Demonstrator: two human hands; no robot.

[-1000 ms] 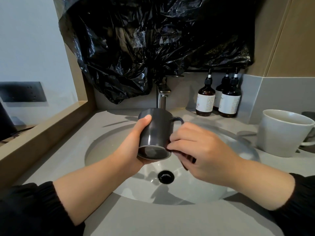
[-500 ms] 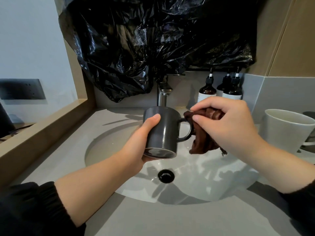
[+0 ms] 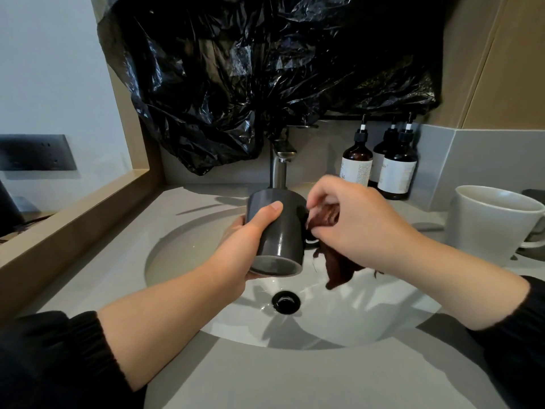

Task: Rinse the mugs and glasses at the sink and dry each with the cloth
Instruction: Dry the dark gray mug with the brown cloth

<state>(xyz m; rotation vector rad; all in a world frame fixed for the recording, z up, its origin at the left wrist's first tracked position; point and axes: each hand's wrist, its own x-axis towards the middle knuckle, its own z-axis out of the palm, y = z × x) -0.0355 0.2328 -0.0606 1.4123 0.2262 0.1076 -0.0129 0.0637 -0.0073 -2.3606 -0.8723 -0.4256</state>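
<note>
The dark mug looks to be at the drying step, with no water seen running from the tap; the white mug on the counter seems still to be done. The left hand holds the dark mug upside down over the sink, fingers clamped round its wall. The right hand, fingers pinched on the brown cloth, presses it at the handle side.

Your right hand hides most of the dark brown cloth and the dark grey glazed mug's handle; black plastic sheeting covers the mirror; white ceramic mug cut off at right edge, bottle labels unreadable
</note>
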